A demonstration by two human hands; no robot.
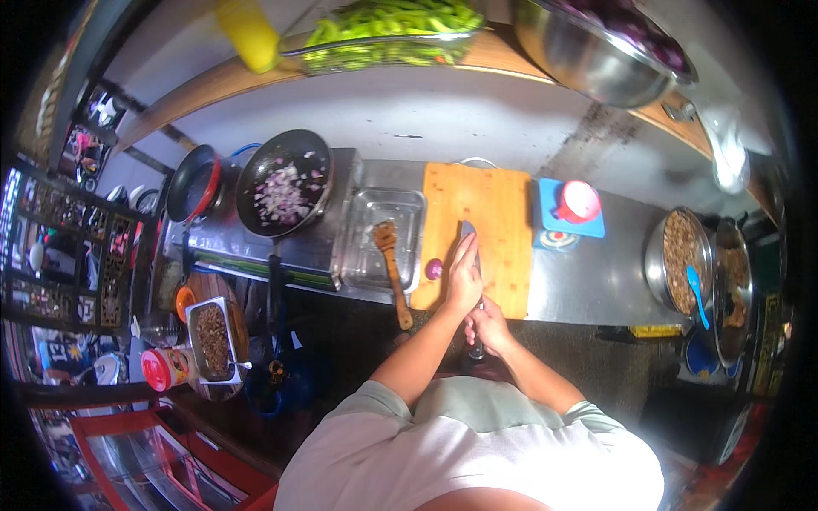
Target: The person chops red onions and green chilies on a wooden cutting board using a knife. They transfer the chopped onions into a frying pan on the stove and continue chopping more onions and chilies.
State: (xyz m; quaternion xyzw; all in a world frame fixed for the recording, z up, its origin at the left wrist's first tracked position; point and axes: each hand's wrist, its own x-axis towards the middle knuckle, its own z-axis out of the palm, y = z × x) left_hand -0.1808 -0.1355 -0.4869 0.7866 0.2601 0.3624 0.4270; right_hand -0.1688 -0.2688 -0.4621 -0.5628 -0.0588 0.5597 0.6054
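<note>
My right hand [489, 327] grips the dark handle of a kitchen knife [468, 227] at the near edge of a wooden cutting board [505, 243]. The blade points away from me over the board. My left hand [464, 278] lies flat along the blade, fingers stretched toward the tip, covering much of it. Left of that hand, a piece of purple onion [434, 269] sits on the board. A wooden spatula [391, 268] rests across a clear rectangular tray [353, 255], its handle reaching past the counter edge.
A frying pan [255, 211] with chopped onion sits on the stove [307, 252]. Right of the board, a red cup [578, 201] stands on a blue kitchen scale [549, 220]. Farther right is a steel bowl [658, 281] of chopped food. Overhead, a shelf [498, 54] holds green peppers [396, 29].
</note>
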